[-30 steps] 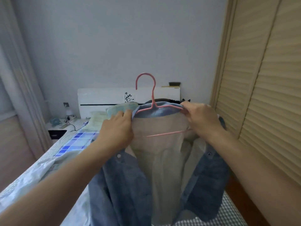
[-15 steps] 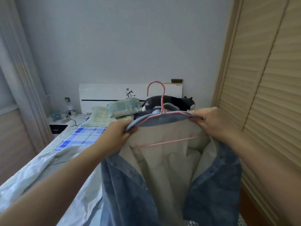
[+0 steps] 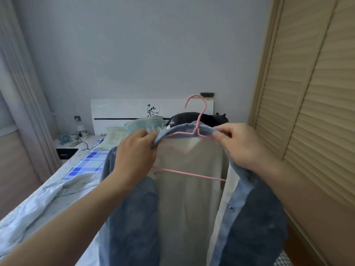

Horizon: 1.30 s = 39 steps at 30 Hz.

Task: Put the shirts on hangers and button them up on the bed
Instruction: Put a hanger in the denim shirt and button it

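blue denim shirt [image 3: 255, 223] hanging open-fronted on a pink wire hanger [image 3: 196, 131], held up in the air over the bed [image 3: 38, 204], pale lining facing the camera, buttons undone. left hand [image 3: 134, 160] gripping the collar's left end, fingers curled round the fabric; right hand [image 3: 244, 146] pinching the collar's right end beside the hanger's shoulder. hanger hook rising above the collar, lower bar crossing the lining. behind, lying against the white headboard [image 3: 119, 112], a dark cat [image 3: 192, 117] near a green checked pillow [image 3: 146, 124]. standing at right, slatted wardrobe doors [image 3: 307, 112]; at left, a nightstand [image 3: 67, 148].
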Each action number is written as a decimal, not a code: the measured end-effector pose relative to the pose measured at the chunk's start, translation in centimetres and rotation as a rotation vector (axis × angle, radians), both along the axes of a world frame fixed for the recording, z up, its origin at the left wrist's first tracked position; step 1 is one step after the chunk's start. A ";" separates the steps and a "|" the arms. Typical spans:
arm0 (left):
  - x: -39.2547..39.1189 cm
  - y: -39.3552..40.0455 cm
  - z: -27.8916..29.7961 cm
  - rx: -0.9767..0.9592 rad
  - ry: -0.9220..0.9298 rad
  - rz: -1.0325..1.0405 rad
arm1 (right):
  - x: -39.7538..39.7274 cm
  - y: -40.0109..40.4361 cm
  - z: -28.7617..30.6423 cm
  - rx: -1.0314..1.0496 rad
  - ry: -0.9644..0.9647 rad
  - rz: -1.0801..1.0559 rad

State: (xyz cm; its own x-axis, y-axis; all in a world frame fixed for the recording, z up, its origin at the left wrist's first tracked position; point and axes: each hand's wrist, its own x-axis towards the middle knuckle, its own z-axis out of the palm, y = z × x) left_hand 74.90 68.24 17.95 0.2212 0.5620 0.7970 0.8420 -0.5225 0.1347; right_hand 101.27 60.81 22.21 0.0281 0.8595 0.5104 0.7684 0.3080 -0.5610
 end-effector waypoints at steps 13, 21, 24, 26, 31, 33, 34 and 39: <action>-1.0 1.4 2.1 0.033 0.141 0.096 | 1.3 2.9 -4.6 0.097 -0.260 -0.105; 5.0 -3.9 2.3 -0.469 -0.028 -0.070 | -1.6 4.7 -4.4 0.236 -0.411 -0.193; 4.8 -5.1 3.2 -0.385 -0.058 -0.110 | -1.0 4.5 -3.1 0.314 -0.327 -0.160; 2.1 -4.0 4.2 -0.076 -0.096 -0.076 | 0.1 3.6 -1.3 0.393 -0.271 -0.201; -0.8 -0.4 5.1 -0.053 0.090 -0.052 | 1.4 2.0 2.4 0.515 -0.206 -0.287; -0.5 0.0 5.1 0.094 0.047 -0.006 | 1.2 1.5 2.7 0.533 -0.228 -0.273; -0.4 0.2 5.2 0.119 0.033 0.002 | 1.0 1.3 2.6 0.518 -0.239 -0.260; 0.4 -0.4 4.1 -0.285 0.138 -0.069 | 1.7 0.3 0.7 0.293 -0.256 -0.208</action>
